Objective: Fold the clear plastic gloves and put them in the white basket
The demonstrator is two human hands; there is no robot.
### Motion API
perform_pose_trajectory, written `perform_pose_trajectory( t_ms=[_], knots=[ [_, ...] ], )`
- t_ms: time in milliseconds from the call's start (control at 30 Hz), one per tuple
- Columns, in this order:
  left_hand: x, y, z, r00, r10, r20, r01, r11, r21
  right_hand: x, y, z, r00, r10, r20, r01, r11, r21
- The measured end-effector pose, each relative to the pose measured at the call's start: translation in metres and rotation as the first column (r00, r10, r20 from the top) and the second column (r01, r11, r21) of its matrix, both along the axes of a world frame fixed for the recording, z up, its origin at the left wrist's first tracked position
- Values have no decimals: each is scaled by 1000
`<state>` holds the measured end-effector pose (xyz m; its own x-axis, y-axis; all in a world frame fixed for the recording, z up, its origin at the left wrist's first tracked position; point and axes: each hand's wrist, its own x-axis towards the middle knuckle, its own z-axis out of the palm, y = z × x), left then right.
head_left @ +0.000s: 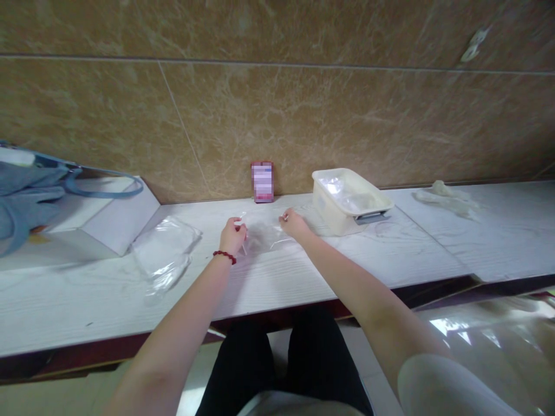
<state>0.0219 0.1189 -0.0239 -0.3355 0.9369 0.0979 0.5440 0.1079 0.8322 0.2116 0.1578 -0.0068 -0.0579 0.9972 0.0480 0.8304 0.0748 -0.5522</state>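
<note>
A small clear plastic bag lies on the white table, stretched between my two hands. My left hand, with a red bead bracelet at the wrist, is closed in a pinch on the bag's left edge. My right hand is closed on the bag's right edge. What the bag contains cannot be made out.
A stack of clear plastic bags lies left of my hands. A white plastic bin stands to the right by the tiled wall, with a small pink box behind. A blue bag sits far left on a raised white block; crumpled plastic lies far right.
</note>
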Motion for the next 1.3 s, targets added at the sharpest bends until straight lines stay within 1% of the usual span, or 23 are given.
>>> perform_pose_trajectory(
  t_ms=[100,200,267,333,433,533,667,800,967,1033,1167,1233,1300],
  knots=[
    [-3,6,-6,996,-40,-78,40,999,7,-1,4,-11,1000,-16,-3,16,999,-34],
    [-5,7,-8,987,-100,-126,97,995,-33,1,4,-19,1000,7,-14,-8,1000,-16],
    [-6,6,-8,974,-109,-201,100,994,-52,2,5,-22,1000,26,-6,-26,1000,-2],
    [-6,5,-5,956,-90,-279,79,996,-51,1,7,-24,999,32,6,-32,999,8],
    [-4,3,-2,935,-82,-345,67,996,-55,-2,11,-25,999,24,31,-24,1000,5],
    [-3,3,-2,922,-80,-379,61,996,-62,-5,11,-24,998,31,62,-32,1000,1],
    [-4,4,-6,914,-79,-398,59,996,-64,-8,9,-22,992,59,113,-62,998,22],
    [-6,3,-11,895,-54,-443,50,999,-21,-9,7,-23,987,77,141,-84,995,50],
    [-8,1,-16,851,-82,-519,49,996,-76,-10,8,-27,986,53,155,-65,995,77],
    [-9,1,-16,844,-83,-530,46,996,-82,-10,9,-29,992,38,116,-49,995,88],
    [-10,0,-14,862,-84,-500,60,996,-63,-8,10,-34,998,14,-59,-7,993,120],
    [-10,-1,-13,868,-81,-489,59,996,-59,-5,10,-37,992,25,-125,-7,990,143],
    [-10,-1,-13,867,-80,-493,59,997,-57,-2,10,-39,984,64,-166,-37,986,163]
  ],
)
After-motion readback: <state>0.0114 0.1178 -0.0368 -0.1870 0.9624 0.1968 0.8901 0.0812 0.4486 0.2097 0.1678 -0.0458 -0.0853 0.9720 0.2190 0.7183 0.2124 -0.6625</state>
